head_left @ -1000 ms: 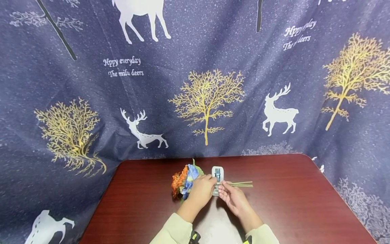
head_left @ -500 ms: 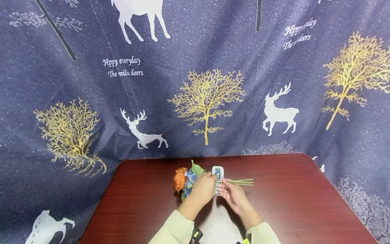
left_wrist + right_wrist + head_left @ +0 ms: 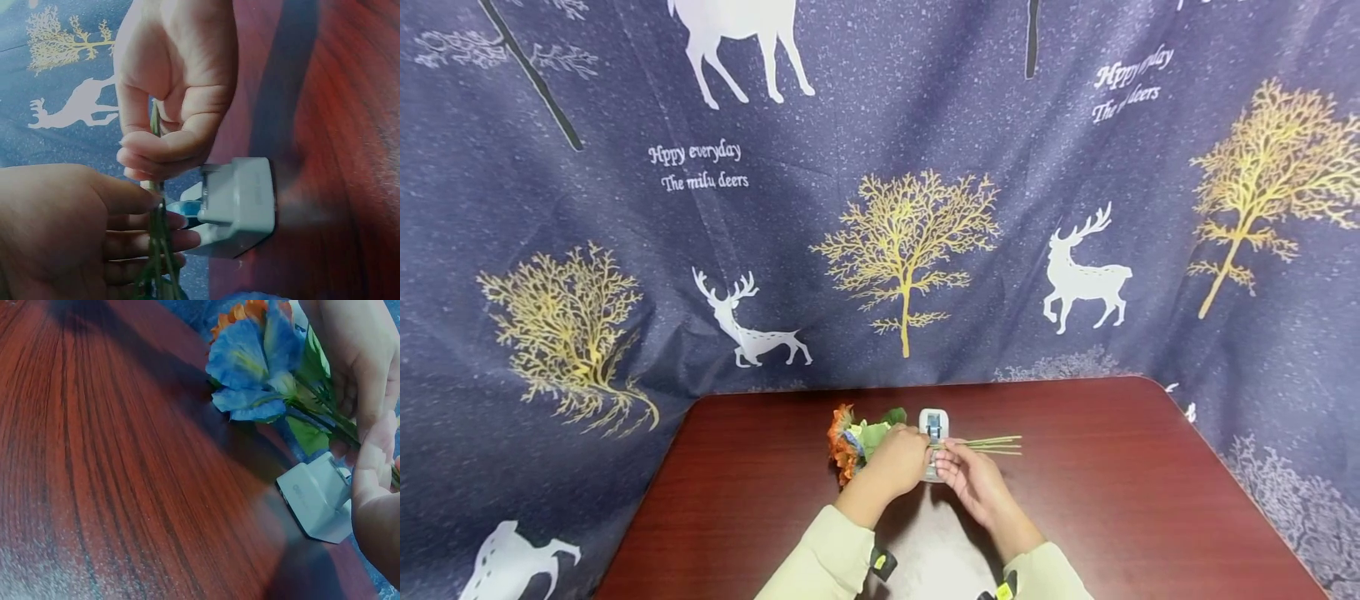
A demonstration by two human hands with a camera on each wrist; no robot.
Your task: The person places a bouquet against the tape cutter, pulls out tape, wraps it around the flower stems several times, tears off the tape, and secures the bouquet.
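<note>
Both hands grip one bouquet (image 3: 872, 435) at the tape dispenser (image 3: 933, 419). Left hand (image 3: 895, 460), on the dispenser's left: pinches the stems (image 3: 996, 447) between thumb and fingers, close below the flower heads. Right hand (image 3: 976, 483), on the dispenser's right: pinches the same stems farther along, fingers curled. The bouquet runs crosswise, its heads to the left of the dispenser and its stem ends to the right; whether it touches the dispenser cannot be told. Orange flowers (image 3: 842, 446): ruffled, closely packed petals, outermost from the dispenser. Blue flower (image 3: 240, 359): broad, thin, crinkled petals with a pale yellow-green streak, set between the orange flowers and the dispenser. Green leaf (image 3: 309, 434): broad, on the dispenser's side of the blue flower. The stems are slender and green, bundled between the hands and fanning slightly apart, bare-ended, beyond the dispenser. Beneath the dispenser: a red-brown table (image 3: 760, 475) with dark grain.
</note>
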